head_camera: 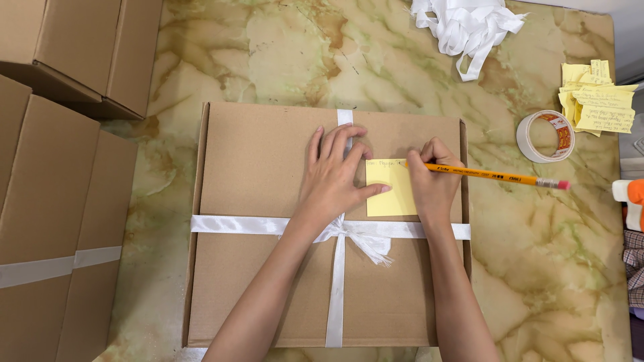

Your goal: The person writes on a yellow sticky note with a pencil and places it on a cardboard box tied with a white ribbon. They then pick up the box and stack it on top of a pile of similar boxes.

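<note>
A flat brown cardboard box (255, 288) lies on the marble table, tied crosswise with white ribbon (335, 295) knotted in a bow near its middle. A yellow sticky note (389, 194) sits on the lid's upper right part. My left hand (335, 174) lies flat on the lid, thumb pressing the note's left edge. My right hand (433, 184) grips an orange pencil (496, 176) with a pink eraser end pointing right; its tip rests on the note's top edge, where faint writing shows.
Stacked cardboard boxes (60, 201) fill the left side. A heap of white ribbon (466, 27) lies at the top. A tape roll (547, 136) and a pile of yellow notes (600, 100) sit at the right, near the marble table (550, 268) edge.
</note>
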